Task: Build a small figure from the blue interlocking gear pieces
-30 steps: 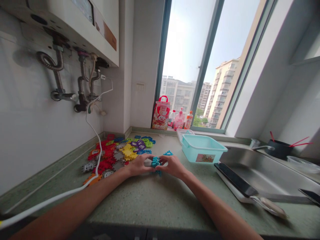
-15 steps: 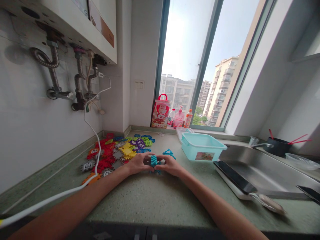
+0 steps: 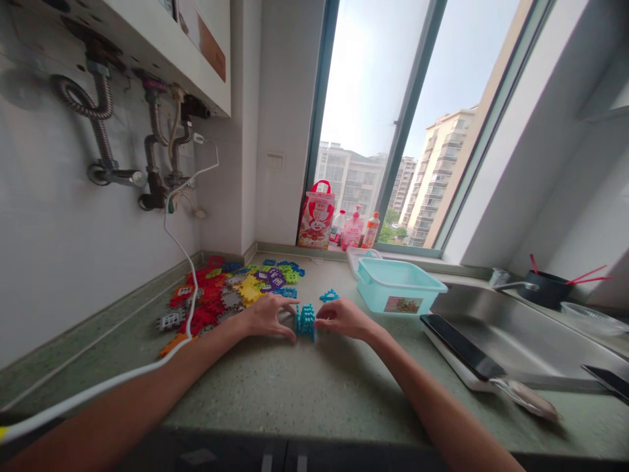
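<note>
A small stack of blue interlocking plastic building pieces (image 3: 305, 321) stands on the counter between my hands. My left hand (image 3: 268, 317) is just left of it, thumb and fingers spread apart with a gap to the stack. My right hand (image 3: 346, 319) has its thumb and bent fingers pinched at the right edge of the stack. Another blue building piece (image 3: 329, 295) lies just beyond my right hand. A heap of coloured building pieces (image 3: 230, 295), red, yellow, grey, purple, green and blue, spreads behind and left of my left hand.
A turquoise plastic tub (image 3: 400, 285) stands at the back right, its lid (image 3: 362, 261) behind it. Right of it are the steel sink (image 3: 511, 341) and a black phone (image 3: 462, 347) on a white object. A white cable (image 3: 193, 288) crosses the heap and my left forearm.
My left hand has let go of the blue stack and drawn slightly left with its fingers spread. The stack, held by both hands before, now shows more fully.
</note>
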{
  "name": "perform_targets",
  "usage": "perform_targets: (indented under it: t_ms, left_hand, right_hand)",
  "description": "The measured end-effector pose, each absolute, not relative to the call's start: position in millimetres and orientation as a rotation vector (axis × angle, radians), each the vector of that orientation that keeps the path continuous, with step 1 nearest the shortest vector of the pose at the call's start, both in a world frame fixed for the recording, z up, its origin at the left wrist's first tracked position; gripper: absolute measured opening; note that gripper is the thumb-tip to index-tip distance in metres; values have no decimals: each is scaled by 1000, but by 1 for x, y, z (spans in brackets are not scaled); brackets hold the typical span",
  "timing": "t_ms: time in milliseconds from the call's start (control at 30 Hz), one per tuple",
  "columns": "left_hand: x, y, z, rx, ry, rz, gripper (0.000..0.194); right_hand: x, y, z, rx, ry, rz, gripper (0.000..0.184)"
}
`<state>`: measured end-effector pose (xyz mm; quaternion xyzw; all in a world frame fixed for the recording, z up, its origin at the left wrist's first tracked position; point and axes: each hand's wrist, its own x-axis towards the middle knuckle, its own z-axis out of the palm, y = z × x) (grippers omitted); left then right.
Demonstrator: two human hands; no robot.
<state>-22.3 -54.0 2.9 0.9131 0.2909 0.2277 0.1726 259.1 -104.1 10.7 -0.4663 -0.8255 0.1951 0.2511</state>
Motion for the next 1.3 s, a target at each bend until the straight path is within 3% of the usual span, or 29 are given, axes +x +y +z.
perform_targets:
  t_ms: [333, 500, 800, 900, 1000, 1300]
  left_hand:
    - [-25, -44, -1, 2621, 811, 667, 72]
    - [-24, -49, -2, 2634, 809, 723, 75]
    - [-16, -57, -3, 2586, 848, 678, 74]
    - [-14, -58, -1, 2607, 883, 665, 72]
    - [-13, -57, -1, 2632, 920, 674, 79]
    - [-21, -53, 7, 2779, 927, 831, 110]
  right_hand:
    - [249, -109, 5, -1179, -2241, 609, 28]
    - [244, -113, 6, -1075, -2323, 656, 30]
    - [233, -108, -5, -1157, -2313, 301, 39]
    - [234, -103, -8, -1194, -2297, 253, 33]
    - [235, -98, -12, -1191, -2314, 182, 29]
    - [252, -92, 4, -1173, -2183, -164, 41]
